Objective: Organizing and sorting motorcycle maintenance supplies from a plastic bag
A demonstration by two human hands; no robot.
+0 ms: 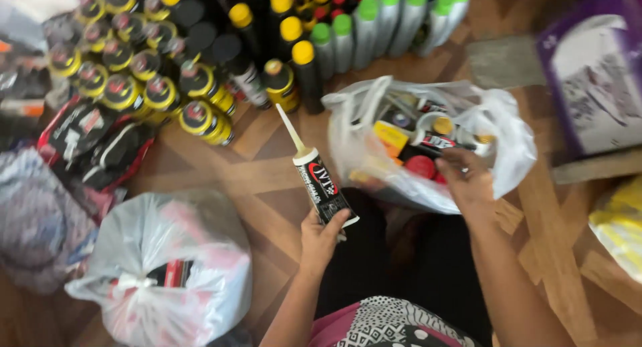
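Observation:
My left hand (321, 236) grips the bottom end of a black sealant tube (321, 184) with a long white nozzle pointing up and left. My right hand (468, 183) reaches into an open clear plastic bag (508, 129) on the floor in front of me. Its fingers rest on cans and tubes inside, near a red cap (421, 166) and a black-and-white tube (438, 143). Whether the right hand grips anything is hidden by its own back.
Yellow-and-black cans (127, 86) lie stacked at the upper left. Black spray cans with yellow caps (294, 59) and green-capped cans (374, 26) stand behind the bag. A tied white bag (167, 267) sits lower left, beside red-black packages (93, 139). A purple box (595, 79) is at the right.

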